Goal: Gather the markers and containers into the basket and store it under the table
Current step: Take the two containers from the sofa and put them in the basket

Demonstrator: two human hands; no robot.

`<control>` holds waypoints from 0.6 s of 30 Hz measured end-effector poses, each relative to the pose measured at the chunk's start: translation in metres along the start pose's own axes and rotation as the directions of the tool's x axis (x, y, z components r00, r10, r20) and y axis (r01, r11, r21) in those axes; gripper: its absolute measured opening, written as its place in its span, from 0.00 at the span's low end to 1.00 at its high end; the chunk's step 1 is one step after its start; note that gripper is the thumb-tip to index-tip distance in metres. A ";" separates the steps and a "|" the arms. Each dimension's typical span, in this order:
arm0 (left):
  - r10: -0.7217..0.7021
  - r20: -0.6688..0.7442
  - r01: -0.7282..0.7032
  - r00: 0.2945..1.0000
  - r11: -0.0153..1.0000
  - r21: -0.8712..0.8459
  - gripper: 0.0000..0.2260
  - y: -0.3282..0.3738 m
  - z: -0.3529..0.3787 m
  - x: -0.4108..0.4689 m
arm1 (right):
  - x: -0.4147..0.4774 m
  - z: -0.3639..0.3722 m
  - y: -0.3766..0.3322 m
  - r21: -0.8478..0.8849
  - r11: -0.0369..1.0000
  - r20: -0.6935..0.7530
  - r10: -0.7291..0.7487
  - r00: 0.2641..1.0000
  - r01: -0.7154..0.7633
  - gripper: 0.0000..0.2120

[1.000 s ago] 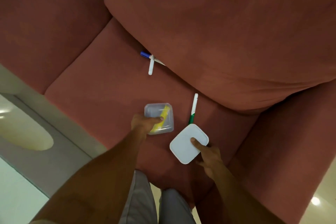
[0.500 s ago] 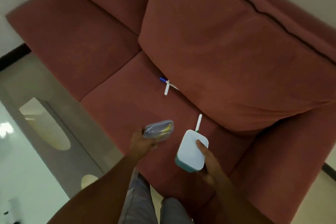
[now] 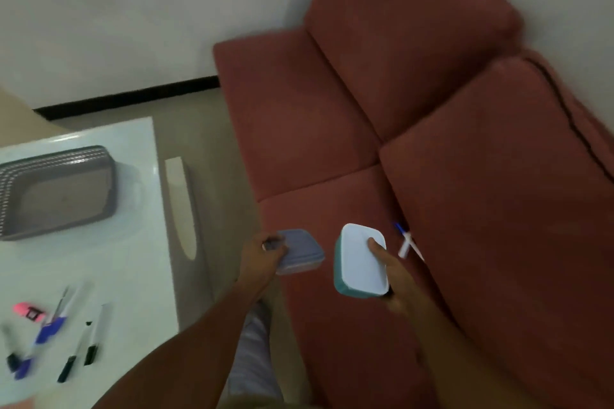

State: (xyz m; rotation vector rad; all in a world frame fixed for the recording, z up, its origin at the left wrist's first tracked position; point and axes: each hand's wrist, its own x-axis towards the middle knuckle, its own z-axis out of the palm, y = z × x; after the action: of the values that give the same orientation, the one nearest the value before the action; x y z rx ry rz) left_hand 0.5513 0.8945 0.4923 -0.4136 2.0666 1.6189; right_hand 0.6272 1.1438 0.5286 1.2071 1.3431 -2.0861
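My left hand [image 3: 264, 254] grips a small clear container with a bluish lid [image 3: 300, 251], held in the air over the sofa's front edge. My right hand [image 3: 390, 271] holds a teal container with a white lid [image 3: 360, 261], thumb on the lid. A blue-capped marker [image 3: 403, 237] lies crossed with another white marker at the crease of the sofa seat, just right of the teal container. A grey basket [image 3: 56, 191] stands empty on the white table at the left. Several markers [image 3: 66, 332] and a pink highlighter [image 3: 28, 310] lie on the table's near end.
The red sofa [image 3: 481, 176] fills the right side. The white table [image 3: 129, 252] is at the left, with a strip of floor between the two. My legs show at the bottom between my arms. A white wall with a dark skirting runs behind.
Both containers have been lifted off the sofa seat. My view has swung left, bringing the table, basket and markers into sight. The green marker is out of sight now.
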 end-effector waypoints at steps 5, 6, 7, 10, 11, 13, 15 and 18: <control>-0.055 -0.160 0.023 0.986 0.981 -0.193 0.44 0.025 -0.117 0.060 | 0.067 0.145 -0.064 -0.236 0.972 0.090 0.031 0.995 -0.009 0.18; -0.103 -0.190 0.053 0.976 0.967 -0.250 0.44 0.030 -0.137 0.067 | 0.076 0.172 -0.073 -0.277 0.961 0.110 0.048 0.993 -0.015 0.19; -0.153 -0.213 0.076 0.965 0.940 -0.332 0.45 0.035 -0.159 0.074 | 0.087 0.204 -0.081 -0.323 0.946 0.131 0.063 0.989 -0.017 0.20; -0.295 -0.284 0.104 0.912 0.839 -0.535 0.47 0.034 -0.226 0.095 | 0.115 0.294 -0.099 -0.466 0.884 0.197 0.093 0.976 0.010 0.24; -0.335 -0.293 0.107 0.896 0.801 -0.590 0.47 0.035 -0.243 0.100 | 0.121 0.319 -0.104 -0.511 0.859 0.220 0.101 0.970 0.026 0.26; -0.387 -0.320 0.064 0.865 0.717 -0.694 0.44 0.032 -0.276 0.110 | 0.136 0.373 -0.111 -0.584 0.810 0.275 0.128 0.953 0.060 0.27; -0.419 -0.361 0.009 0.833 0.664 -0.748 0.37 0.028 -0.304 0.114 | 0.148 0.425 -0.113 -0.650 0.753 0.323 0.150 0.935 0.104 0.24; -0.450 -0.441 -0.079 0.776 0.625 -0.777 0.18 0.022 -0.339 0.119 | 0.162 0.498 -0.118 -0.747 0.635 0.380 0.163 0.911 0.198 0.23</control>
State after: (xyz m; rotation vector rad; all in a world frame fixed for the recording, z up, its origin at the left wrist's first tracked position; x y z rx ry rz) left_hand 0.3786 0.5797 0.5088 -1.5988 1.4415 2.3824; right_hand 0.2286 0.7856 0.5471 0.3347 1.7385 -1.3408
